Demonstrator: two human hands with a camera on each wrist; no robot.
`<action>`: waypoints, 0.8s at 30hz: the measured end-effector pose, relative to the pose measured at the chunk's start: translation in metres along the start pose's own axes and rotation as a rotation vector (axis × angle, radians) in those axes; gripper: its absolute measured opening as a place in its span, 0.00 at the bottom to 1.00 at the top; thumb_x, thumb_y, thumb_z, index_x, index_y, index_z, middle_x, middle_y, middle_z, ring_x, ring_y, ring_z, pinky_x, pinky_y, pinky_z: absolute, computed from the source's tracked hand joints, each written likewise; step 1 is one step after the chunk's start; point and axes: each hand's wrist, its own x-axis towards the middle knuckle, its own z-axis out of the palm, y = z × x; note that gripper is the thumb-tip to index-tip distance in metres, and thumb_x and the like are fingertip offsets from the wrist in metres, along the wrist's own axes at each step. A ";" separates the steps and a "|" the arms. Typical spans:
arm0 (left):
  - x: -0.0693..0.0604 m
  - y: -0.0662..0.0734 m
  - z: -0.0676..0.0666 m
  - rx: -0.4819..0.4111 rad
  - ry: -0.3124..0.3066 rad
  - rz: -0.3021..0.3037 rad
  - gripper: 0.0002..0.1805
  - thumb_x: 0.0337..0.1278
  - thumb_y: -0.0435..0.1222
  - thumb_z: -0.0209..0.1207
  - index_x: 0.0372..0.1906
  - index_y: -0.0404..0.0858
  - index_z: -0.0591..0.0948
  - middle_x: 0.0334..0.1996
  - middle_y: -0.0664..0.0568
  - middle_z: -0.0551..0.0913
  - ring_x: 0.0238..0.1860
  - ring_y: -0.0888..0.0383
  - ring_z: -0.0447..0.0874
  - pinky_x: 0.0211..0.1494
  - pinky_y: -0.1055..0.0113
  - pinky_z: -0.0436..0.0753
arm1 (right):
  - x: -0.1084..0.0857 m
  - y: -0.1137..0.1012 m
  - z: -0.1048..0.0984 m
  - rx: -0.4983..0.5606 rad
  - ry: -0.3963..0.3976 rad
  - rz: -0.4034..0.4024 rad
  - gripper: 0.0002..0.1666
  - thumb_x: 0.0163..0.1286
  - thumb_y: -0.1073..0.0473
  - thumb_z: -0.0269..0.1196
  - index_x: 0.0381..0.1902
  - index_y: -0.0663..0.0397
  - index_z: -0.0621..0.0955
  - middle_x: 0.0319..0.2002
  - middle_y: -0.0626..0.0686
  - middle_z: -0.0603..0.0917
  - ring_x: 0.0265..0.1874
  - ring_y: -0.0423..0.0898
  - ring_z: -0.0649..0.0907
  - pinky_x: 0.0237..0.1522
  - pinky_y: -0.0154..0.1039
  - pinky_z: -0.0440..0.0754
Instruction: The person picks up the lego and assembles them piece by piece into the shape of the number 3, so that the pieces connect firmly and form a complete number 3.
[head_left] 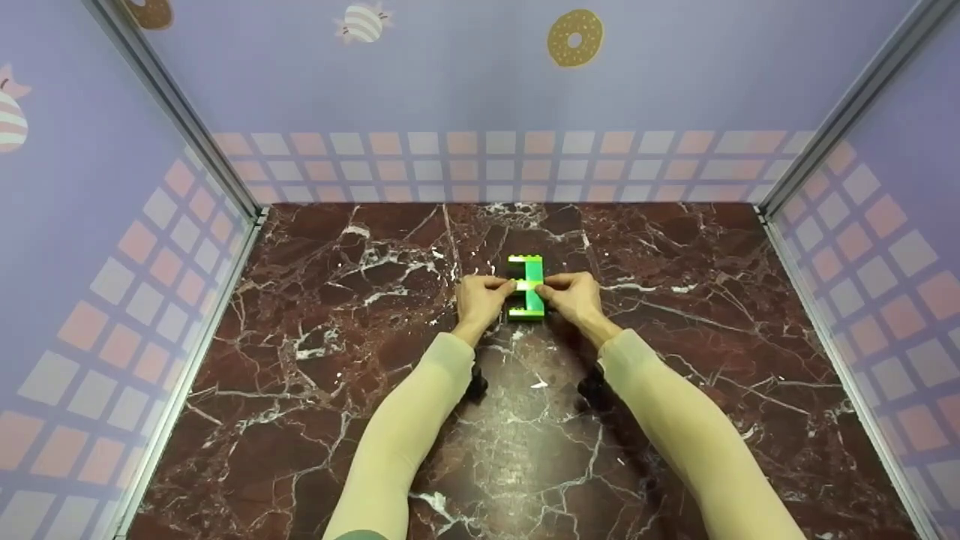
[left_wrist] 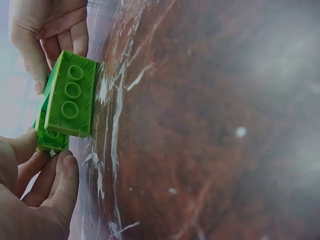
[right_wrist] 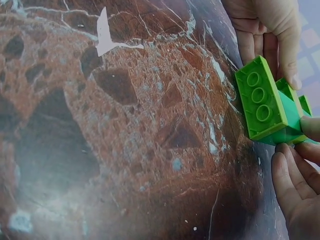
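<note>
A toy building-brick assembly in light and darker green forms an E shape, its three prongs pointing left. My left hand pinches the end of the middle light green brick between thumb and fingers. From the other side, my right hand grips the assembly at its darker green back. The light green end brick nearest me turns its hollow underside, with three round tubes, to both wrist views. Part of the middle brick is hidden behind fingertips.
A dark red marbled tabletop with white veins lies beneath the hands. Purple panels with a checked border enclose the back and both sides, joined by metal posts at the corners.
</note>
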 end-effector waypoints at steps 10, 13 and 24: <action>-0.001 0.002 0.000 0.036 0.014 -0.024 0.09 0.64 0.49 0.79 0.37 0.50 0.99 0.38 0.56 0.99 0.47 0.53 0.97 0.56 0.54 0.92 | 0.003 0.003 0.003 -0.039 0.005 0.001 0.16 0.73 0.55 0.77 0.52 0.59 0.95 0.47 0.62 0.97 0.25 0.32 0.87 0.30 0.24 0.83; -0.001 0.002 0.000 0.043 0.016 -0.020 0.09 0.64 0.49 0.80 0.37 0.49 0.99 0.38 0.55 0.99 0.47 0.52 0.97 0.56 0.53 0.92 | 0.004 0.003 0.004 -0.052 0.007 0.004 0.16 0.73 0.55 0.77 0.51 0.59 0.95 0.46 0.62 0.97 0.24 0.32 0.86 0.30 0.25 0.82; 0.005 -0.002 0.000 0.066 -0.034 -0.025 0.10 0.65 0.51 0.79 0.38 0.50 0.99 0.39 0.56 0.99 0.47 0.53 0.97 0.57 0.53 0.91 | 0.006 0.003 0.004 -0.079 -0.004 0.021 0.16 0.72 0.54 0.77 0.50 0.58 0.96 0.46 0.60 0.97 0.27 0.34 0.87 0.31 0.26 0.83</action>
